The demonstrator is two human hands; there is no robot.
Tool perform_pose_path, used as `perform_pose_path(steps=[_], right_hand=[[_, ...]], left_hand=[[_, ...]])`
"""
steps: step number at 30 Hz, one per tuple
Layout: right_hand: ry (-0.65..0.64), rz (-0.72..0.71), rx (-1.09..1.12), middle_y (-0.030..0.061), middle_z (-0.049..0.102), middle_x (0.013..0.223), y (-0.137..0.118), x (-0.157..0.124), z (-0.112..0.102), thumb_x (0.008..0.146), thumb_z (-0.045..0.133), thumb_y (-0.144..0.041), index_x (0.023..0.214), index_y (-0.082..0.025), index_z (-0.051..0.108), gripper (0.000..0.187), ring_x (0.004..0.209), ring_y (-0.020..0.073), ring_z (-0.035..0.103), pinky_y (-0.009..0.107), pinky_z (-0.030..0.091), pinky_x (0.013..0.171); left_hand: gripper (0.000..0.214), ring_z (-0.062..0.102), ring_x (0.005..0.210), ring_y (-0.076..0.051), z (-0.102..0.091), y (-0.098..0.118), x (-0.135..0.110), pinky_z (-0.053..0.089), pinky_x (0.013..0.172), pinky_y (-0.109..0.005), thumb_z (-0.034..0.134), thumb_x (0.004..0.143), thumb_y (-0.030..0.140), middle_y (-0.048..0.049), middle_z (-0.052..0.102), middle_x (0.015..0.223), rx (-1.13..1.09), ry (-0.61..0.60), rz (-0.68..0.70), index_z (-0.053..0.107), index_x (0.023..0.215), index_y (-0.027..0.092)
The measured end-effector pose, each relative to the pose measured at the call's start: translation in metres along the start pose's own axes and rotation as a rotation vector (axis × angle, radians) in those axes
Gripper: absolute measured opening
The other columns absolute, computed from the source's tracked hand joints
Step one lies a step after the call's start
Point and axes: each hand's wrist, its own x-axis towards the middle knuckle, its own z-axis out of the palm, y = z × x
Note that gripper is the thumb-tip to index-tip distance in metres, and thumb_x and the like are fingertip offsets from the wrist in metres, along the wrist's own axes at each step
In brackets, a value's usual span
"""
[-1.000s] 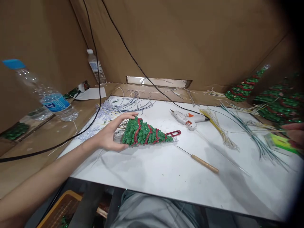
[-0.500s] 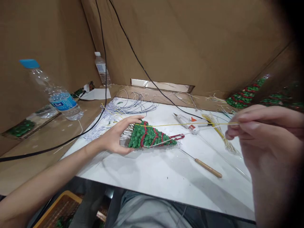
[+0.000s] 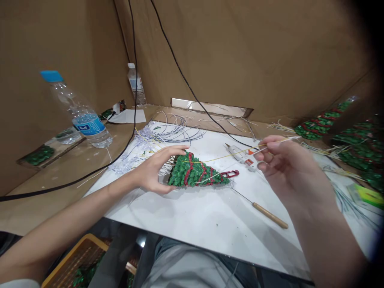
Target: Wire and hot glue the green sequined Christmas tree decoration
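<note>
My left hand [image 3: 151, 170] grips the wide base of a small green beaded Christmas tree [image 3: 196, 172], thumb below and fingers above. The tree lies on its side with its tip to the right, wrapped in red garland. A red safety-pin-like clip [image 3: 231, 174] sits by the tip. Between the thumb and fingers of my right hand [image 3: 285, 164] are pinched a thin yellow strand [image 3: 231, 155] and a white one, both running back to the tree. Under the tip lies a wooden-handled needle tool [image 3: 270, 216]. A white glue gun [image 3: 243, 157] rests just left of my right hand.
Loose wires [image 3: 177, 134] lie behind the tree. A blue-capped water bottle [image 3: 90, 124] and a second bottle [image 3: 136, 86] stand left. More trees [image 3: 324, 122] and wire bundles are on the right. A black cable [image 3: 192, 92] crosses the view; a yellow basket [image 3: 75, 256] is below.
My right hand has moved left and closer to the tree, and the yellow strand has gone slacker. My left hand keeps its grip on the tree. The view has turned slightly right.
</note>
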Motion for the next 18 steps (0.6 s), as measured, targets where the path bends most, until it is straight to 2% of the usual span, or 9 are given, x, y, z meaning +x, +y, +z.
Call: perform_pose_path(steps=[6, 11, 14, 18], right_hand=[[-0.232, 0.085, -0.069, -0.0006, 0.062, 0.077, 0.016, -0.008, 0.014, 0.066, 0.081, -0.029, 0.077, -0.021, 0.075, 0.014, 0.068, 0.0104, 0.064, 0.017, 0.051, 0.049], [-0.408, 0.128, -0.113, 0.0021, 0.07, 0.082, 0.038, -0.012, 0.027, 0.072, 0.081, -0.035, 0.086, -0.022, 0.076, 0.02, 0.079, 0.0151, 0.069, 0.02, 0.057, 0.055], [-0.442, 0.103, -0.178, 0.0043, 0.072, 0.079, 0.048, -0.014, 0.03, 0.077, 0.077, -0.042, 0.09, -0.02, 0.077, 0.026, 0.078, 0.0163, 0.07, 0.022, 0.059, 0.055], [-0.413, -0.049, -0.214, 0.0053, 0.072, 0.09, 0.05, -0.016, 0.027, 0.082, 0.073, -0.042, 0.089, -0.021, 0.078, 0.023, 0.083, 0.0172, 0.07, 0.024, 0.061, 0.054]], left_hand=[[0.089, 0.047, 0.135, -0.039, 0.001, -0.001, 0.0, 0.041, 0.108, -0.059, 0.078, 0.06, 0.029, -0.0172, 0.045, 0.15, -0.003, 0.006, 0.001, 0.04, 0.14, 0.026], [0.089, 0.047, 0.135, -0.039, 0.001, -0.002, 0.0, 0.041, 0.109, -0.059, 0.079, 0.061, 0.031, -0.0173, 0.045, 0.15, -0.008, 0.006, 0.0, 0.039, 0.14, 0.025], [0.09, 0.046, 0.136, -0.039, 0.001, -0.002, 0.0, 0.041, 0.108, -0.058, 0.08, 0.061, 0.03, -0.0187, 0.044, 0.15, -0.008, 0.009, 0.008, 0.04, 0.14, 0.024], [0.089, 0.045, 0.137, -0.039, 0.0, -0.002, 0.0, 0.04, 0.109, -0.058, 0.08, 0.061, 0.029, -0.019, 0.043, 0.151, -0.009, 0.004, 0.011, 0.039, 0.141, 0.024]])
